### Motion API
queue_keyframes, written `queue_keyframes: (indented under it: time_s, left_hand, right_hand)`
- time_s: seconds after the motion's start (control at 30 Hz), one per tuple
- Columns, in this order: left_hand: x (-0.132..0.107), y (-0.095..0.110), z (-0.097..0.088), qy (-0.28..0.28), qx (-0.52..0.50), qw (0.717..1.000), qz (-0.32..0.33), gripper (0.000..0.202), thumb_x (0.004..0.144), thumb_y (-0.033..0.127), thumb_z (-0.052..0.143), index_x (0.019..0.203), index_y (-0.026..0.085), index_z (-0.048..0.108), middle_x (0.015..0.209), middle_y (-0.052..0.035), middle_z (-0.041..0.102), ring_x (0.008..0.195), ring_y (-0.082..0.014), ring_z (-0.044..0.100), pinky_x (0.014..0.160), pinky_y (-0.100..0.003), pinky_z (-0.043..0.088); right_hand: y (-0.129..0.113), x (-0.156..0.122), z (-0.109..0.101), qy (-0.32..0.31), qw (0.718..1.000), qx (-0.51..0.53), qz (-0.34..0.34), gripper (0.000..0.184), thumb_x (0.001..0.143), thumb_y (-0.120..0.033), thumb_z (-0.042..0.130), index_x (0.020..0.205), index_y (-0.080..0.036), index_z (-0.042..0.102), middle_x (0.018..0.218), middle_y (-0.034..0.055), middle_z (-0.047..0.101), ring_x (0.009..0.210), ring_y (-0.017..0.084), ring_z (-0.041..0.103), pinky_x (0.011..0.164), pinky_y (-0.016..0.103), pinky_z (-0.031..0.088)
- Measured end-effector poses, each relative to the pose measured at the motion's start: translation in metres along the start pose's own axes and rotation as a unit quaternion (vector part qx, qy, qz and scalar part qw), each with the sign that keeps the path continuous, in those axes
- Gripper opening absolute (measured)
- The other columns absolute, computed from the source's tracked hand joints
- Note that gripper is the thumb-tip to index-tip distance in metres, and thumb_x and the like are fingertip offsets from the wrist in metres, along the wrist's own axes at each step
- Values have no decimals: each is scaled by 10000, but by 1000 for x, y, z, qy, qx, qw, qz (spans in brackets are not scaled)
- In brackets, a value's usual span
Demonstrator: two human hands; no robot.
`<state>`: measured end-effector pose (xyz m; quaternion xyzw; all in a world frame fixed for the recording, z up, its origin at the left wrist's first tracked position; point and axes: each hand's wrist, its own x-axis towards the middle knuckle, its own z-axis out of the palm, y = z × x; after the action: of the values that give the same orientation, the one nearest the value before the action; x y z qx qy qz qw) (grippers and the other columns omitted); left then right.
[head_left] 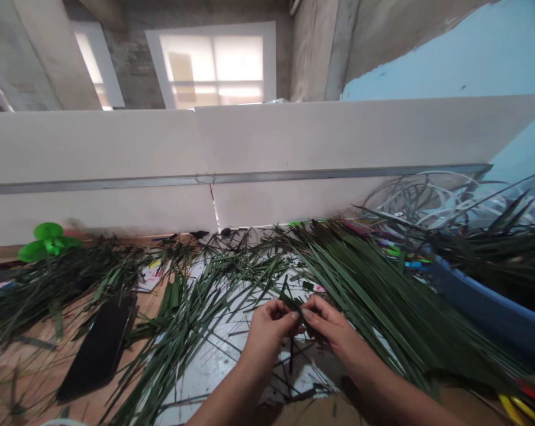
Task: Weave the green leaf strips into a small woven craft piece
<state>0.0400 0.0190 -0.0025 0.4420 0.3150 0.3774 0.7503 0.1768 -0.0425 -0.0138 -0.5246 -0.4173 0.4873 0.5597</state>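
My left hand (274, 325) and my right hand (327, 325) meet low in the middle of the view, thumbs toward each other. Between them they pinch a green leaf strip (289, 299), folded or woven at the part I can see; my fingers cover the rest. Loose cut strips (205, 313) lie scattered to the left of my hands and beyond them. On the right, beside my right forearm, spreads a thick bundle of long green leaves (374, 284). Beneath the hands is a white sheet (223, 340) strewn with thin scraps.
A black phone (99, 346) lies on the brown tabletop at left. Behind it stands a small bright green fan (49, 242). A blue tub (484, 302) with dark leaves is at right, before white coiled strapping (409, 195). A white partition (294, 142) closes the back.
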Motion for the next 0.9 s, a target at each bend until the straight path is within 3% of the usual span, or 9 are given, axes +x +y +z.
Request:
queue_keyframes:
  time_s: [0.17,0.47,0.63,0.77,0.9]
  left_hand:
    - [0,2,1,0,3,1000,-6,451,400,383,945,573,146,602,558,10,597,518,-121,577,589,-266,492]
    - [-3,4,2,-6,20,1000,-4,452,428,404,937,582,153,595,553,12,596,521,-122,574,577,-256,477]
    - [-4,5,3,-14,20,1000,1,499,459,461,922,676,159,590,590,14,608,527,-123,575,597,-268,485]
    - [-4,8,2,-6,23,1000,-9,529,561,551,854,798,193,545,673,-4,665,538,-156,639,567,-257,468]
    - [-3,8,2,0,16,1000,13,534,525,536,879,735,188,533,655,25,621,537,-129,615,579,-256,499]
  right_hand:
    - [3,0,0,5,1000,3,-21,535,693,-727,714,783,-228,545,560,-87,349,487,92,227,483,260,162]
    - [0,1,2,6,999,6,-35,540,669,-713,741,733,-215,540,649,-45,464,598,131,391,568,263,305]
    - [7,3,-1,18,999,16,-42,495,724,-675,727,777,-217,548,671,-40,484,602,133,394,572,267,290]
    - [8,4,-3,12,999,-4,-40,540,703,-721,716,760,-219,526,606,-61,415,543,116,311,537,264,226]
    - [5,2,-2,9,999,-14,-28,553,694,-740,706,748,-224,514,582,-67,380,529,113,278,524,265,189]
